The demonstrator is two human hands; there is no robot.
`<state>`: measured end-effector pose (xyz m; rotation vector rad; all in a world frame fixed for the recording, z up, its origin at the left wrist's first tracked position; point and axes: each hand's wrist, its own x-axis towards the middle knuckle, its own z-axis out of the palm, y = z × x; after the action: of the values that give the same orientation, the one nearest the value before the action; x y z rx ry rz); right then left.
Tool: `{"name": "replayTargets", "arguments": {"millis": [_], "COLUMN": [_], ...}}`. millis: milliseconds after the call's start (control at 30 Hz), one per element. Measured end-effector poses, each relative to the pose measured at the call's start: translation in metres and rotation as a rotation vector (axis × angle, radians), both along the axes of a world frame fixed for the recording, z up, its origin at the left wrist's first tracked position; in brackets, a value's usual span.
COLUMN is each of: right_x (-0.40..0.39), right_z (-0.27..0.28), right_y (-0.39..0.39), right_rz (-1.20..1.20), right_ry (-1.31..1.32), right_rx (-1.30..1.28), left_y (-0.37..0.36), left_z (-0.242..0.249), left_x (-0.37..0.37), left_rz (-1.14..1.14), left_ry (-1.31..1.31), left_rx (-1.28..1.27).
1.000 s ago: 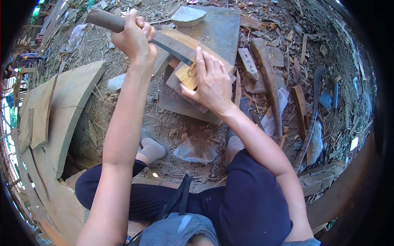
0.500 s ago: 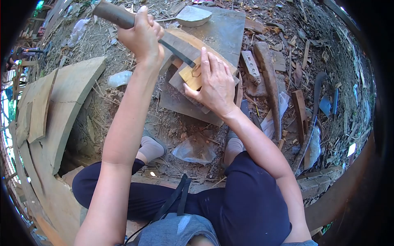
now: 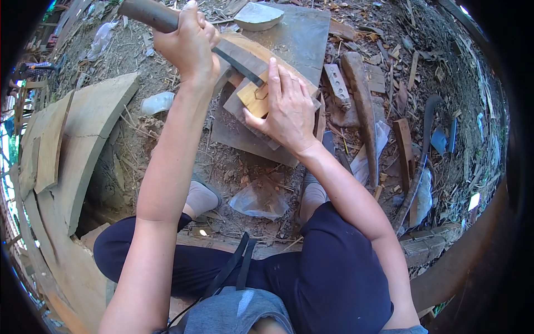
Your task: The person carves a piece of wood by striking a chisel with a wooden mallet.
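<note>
My left hand (image 3: 186, 44) is closed round the lower end of a thick dark handle. The tool looks like a chisel (image 3: 239, 65), and its narrow metal blade slants down to the right. Its tip meets the top of a small yellow wooden block (image 3: 254, 100), which has an angular outline marked on it. My right hand (image 3: 289, 108) holds this block, fingers laid across its right side and thumb at the lower edge. Beneath lie stacked boards (image 3: 236, 106); the hand hides part of the block and of the stack.
A flat grey board (image 3: 303, 36) carries a pale wood offcut (image 3: 258, 15). On the right lie a holed wooden piece (image 3: 337, 83), a long curved piece (image 3: 360, 106) and a sickle-like tool (image 3: 431, 119). Large planks (image 3: 92, 131) lean at left. A plastic bag (image 3: 258, 199) is between my feet.
The whole view has shifted slightly. My left hand still grips the chisel with its tip on the block, and my right hand keeps its hold; little else differs.
</note>
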<state>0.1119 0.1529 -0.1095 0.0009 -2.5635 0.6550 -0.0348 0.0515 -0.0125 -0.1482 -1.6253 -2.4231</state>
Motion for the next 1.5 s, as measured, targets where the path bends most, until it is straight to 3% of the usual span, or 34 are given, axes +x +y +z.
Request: {"name": "replayTargets", "arguments": {"millis": [400,433,567,633,733,767,800,933,1033,1133,1200,1300,1500], "right_x": [0.0,0.0,-0.002,-0.002,-0.002,-0.001,-0.001,0.0,0.003,0.002,0.0,0.0,0.002], "right_z": [-0.001,0.0,0.0,-0.002,-0.001,0.0,0.001,0.004,0.002,0.002,0.002,0.002,0.005], "right_y": [0.0,-0.001,0.0,0.0,0.0,0.001,0.001,0.001,0.002,0.001,0.002,0.002,0.001], "right_rz": [-0.012,-0.006,0.003,0.015,-0.008,0.0,0.008,-0.001,-0.001,0.011,0.026,0.041,0.05], "right_ry": [-0.031,-0.029,-0.02,-0.023,0.0,-0.01,-0.021,-0.031,-0.03,-0.03,-0.005,0.001,-0.02], "right_rx": [0.011,0.01,0.046,0.06,0.04,0.032,0.023,0.003,-0.002,-0.006,0.014,0.025,0.027], "left_y": [0.037,0.04,0.063,0.066,0.06,0.058,0.045,0.007,-0.005,-0.003,0.0,0.0,0.019], "left_z": [0.004,0.005,0.005,0.006,0.0,-0.01,-0.007,-0.035,-0.05,-0.055,-0.063,-0.084,-0.078], "left_x": [0.021,0.027,0.04,0.045,0.006,-0.012,-0.022,-0.048,-0.056,-0.068,-0.084,-0.119,-0.113], "left_rz": [0.068,0.174,0.258,0.198,0.204,0.23,-0.065,-0.058,-0.08,-0.252,-0.25,-0.58,-0.682], "left_ry": [0.155,0.234,0.548,0.469,0.396,0.296,0.095,-0.315,-0.474,-0.567,-0.595,-0.568,-0.569], "left_rx": [-0.123,-0.331,-0.45,-0.6,-0.582,-0.511,-0.253,-0.048,0.045,0.099,0.063,0.017,-0.045]}}
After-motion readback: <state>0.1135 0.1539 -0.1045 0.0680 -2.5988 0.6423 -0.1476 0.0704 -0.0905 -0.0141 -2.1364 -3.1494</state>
